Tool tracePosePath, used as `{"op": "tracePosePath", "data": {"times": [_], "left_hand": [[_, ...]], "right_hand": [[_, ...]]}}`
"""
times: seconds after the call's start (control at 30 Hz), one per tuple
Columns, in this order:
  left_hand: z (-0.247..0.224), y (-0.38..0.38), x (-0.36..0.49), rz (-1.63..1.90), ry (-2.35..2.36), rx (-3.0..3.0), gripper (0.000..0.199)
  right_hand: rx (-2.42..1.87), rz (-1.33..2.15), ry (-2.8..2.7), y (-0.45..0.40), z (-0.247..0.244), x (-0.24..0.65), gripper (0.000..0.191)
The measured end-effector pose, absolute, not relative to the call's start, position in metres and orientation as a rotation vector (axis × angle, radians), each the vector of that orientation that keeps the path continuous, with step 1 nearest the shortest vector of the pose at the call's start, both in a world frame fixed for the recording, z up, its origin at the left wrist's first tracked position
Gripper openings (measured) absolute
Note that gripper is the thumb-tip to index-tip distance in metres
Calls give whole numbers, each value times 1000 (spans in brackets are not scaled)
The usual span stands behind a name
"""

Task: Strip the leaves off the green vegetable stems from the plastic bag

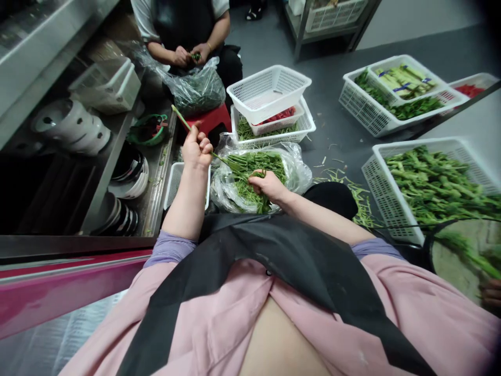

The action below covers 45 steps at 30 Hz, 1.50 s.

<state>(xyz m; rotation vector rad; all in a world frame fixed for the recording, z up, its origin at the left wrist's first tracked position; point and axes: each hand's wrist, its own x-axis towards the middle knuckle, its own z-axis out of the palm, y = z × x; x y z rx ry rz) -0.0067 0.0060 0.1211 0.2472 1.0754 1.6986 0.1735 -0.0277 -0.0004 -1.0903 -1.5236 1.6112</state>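
My left hand (198, 150) is closed around a long thin green stem (181, 118), raised above the plastic bag. One end of the stem sticks up past my fingers; the other runs down toward my right hand (270, 185). The fingers of that hand are pinched on leafy greens (263, 199), low over the bag. Whether both hands hold one and the same stalk, I cannot tell. Below them, an open clear plastic bag (301, 166) is filled with a heap of green stalks (274, 161).
Stacked white baskets (270, 112) stand beyond the bag. To the right are baskets of cut greens (430, 177) and bundled stalks (407, 81). Stem scraps (362, 203) litter the floor. Opposite sits a co-worker (183, 26) with a bag of greens (199, 91). Metal shelving (117, 151) lines the left.
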Motion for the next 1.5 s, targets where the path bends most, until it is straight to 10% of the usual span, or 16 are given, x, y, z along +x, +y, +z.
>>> {"op": "tracePosePath", "data": {"times": [0.23, 0.6, 1.03, 1.5], "left_hand": [[133, 0, -21, 1938, 1004, 411, 20], [132, 12, -34, 1857, 897, 187, 29], [103, 8, 31, 1550, 828, 163, 32], [98, -3, 36, 1494, 878, 321, 32]], "right_hand": [[-1962, 907, -2192, 0, -45, 202, 19], [-1775, 798, -2214, -5, -19, 211, 20], [-815, 2320, -1089, -17, 36, 165, 16], [-910, 2301, -728, -19, 19, 178, 8]]}}
